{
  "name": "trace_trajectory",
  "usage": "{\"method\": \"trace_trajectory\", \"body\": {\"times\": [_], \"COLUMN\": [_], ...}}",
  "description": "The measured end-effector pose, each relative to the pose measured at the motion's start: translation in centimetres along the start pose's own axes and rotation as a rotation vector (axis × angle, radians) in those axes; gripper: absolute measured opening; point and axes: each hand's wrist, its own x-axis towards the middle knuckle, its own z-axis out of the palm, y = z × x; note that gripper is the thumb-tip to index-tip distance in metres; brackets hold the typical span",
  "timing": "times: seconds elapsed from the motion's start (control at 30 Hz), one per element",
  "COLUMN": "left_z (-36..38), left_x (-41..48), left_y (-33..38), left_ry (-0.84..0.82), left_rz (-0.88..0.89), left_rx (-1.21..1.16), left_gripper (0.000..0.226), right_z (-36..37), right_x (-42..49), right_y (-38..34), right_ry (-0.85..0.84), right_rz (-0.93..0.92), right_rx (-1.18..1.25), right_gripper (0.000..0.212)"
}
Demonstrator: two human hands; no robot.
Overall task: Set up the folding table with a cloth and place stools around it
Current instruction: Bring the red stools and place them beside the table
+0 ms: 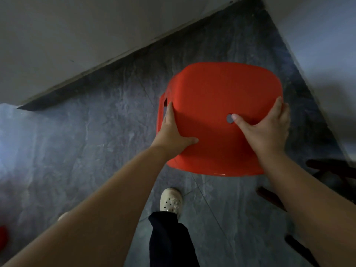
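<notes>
A red plastic stool fills the middle of the view, seen from above, its seat with a small round hole near the centre. My left hand grips the seat's left edge, thumb on top and fingers down the side by a leg opening. My right hand grips the right edge, thumb lying on the seat beside the hole. The stool's legs are hidden under the seat. The folding table's dark legs show at the right edge; its top and the cloth are out of view.
Dark grey stone floor spreads below, meeting a pale wall at the upper left and another at the upper right. My foot in a white shoe steps under the stool. Something red sits at the lower left edge.
</notes>
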Motion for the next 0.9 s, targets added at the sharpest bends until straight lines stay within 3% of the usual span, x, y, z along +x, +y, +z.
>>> {"method": "trace_trajectory", "body": {"times": [0.3,0.7,0.9], "left_z": [-0.9,-10.0,-9.9], "left_x": [-6.3,-26.4,-36.3], "left_y": [-5.1,-19.6,-25.7], "left_ry": [0.186,0.461,0.597], "left_rz": [-0.011,-0.073,-0.116], "left_rx": [-0.187,-0.3,-0.297], "left_gripper": [0.117,0.115,0.117], "right_z": [1.0,6.2,7.2], "right_x": [-5.9,-27.1,-37.1], "right_y": [-1.9,-9.9,-9.9], "right_ry": [-0.115,-0.245,-0.318], "right_rz": [-0.062,-0.315,-0.416], "right_rx": [0.046,0.11,0.124], "right_gripper": [0.121,0.113,0.114]}}
